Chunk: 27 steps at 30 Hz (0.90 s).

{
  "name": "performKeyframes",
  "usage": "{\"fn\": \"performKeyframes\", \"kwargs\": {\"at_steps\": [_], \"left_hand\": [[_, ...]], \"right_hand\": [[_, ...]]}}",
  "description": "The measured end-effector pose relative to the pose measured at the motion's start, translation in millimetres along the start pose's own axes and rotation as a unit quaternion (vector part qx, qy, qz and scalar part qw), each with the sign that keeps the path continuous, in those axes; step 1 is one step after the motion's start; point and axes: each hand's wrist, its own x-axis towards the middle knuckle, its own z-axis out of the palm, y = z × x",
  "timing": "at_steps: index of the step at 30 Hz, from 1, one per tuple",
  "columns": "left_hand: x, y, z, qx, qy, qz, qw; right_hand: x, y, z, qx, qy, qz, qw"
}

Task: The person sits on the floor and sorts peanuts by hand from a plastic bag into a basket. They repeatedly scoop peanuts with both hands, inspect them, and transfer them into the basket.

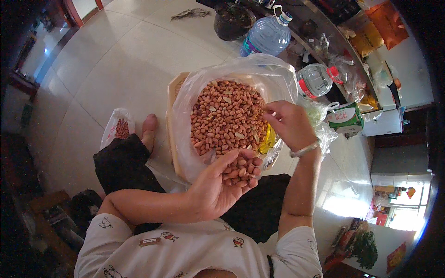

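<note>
A heap of shelled, red-skinned peanuts [226,114] fills a clear plastic bag [187,139], which sits open in a cream-coloured plastic container [172,121] before me. In front of the heap, my left hand [222,184] is cupped palm up around a handful of peanuts [240,172]. My right hand [290,120] hovers at the right edge of the heap, thumb and fingers bent toward the peanuts. Whether anything is between its fingertips cannot be made out. Some yellow plastic [267,140] shows inside the bag below that hand.
A small bag of reddish bits [121,128] lies on the tiled floor [114,66] by my foot [150,123]. Beyond the container stand a large blue-tinted water bottle [266,36] and a dark pot [233,22]. To the right are a red-capped bottle [316,80] and a green carton [346,118].
</note>
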Motion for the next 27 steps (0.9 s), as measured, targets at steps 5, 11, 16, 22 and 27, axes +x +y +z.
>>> {"fn": "performKeyframes", "kwargs": {"at_steps": [5,11,16,22,27], "left_hand": [[0.6,-0.5,1.6,0.008,0.002,0.005,1.000],[-0.1,0.0,0.8,0.005,-0.010,-0.002,1.000],[-3.4,-6.6,-8.5,-0.016,-0.038,-0.035,0.999],[-3.9,-9.0,-7.0,-0.002,-0.028,-0.037,0.999],[-3.9,-8.5,-6.0,-0.005,-0.031,-0.035,0.999]], "right_hand": [[10.8,9.7,31.0,-0.105,-0.015,0.009,0.994],[12.0,10.9,16.9,-0.021,0.010,0.013,1.000],[1.2,-16.6,-0.8,0.031,-0.068,-0.014,0.997],[-3.6,-9.2,29.1,-0.089,-0.054,-0.080,0.991],[-1.8,-14.0,40.5,-0.101,-0.095,-0.040,0.990]]}}
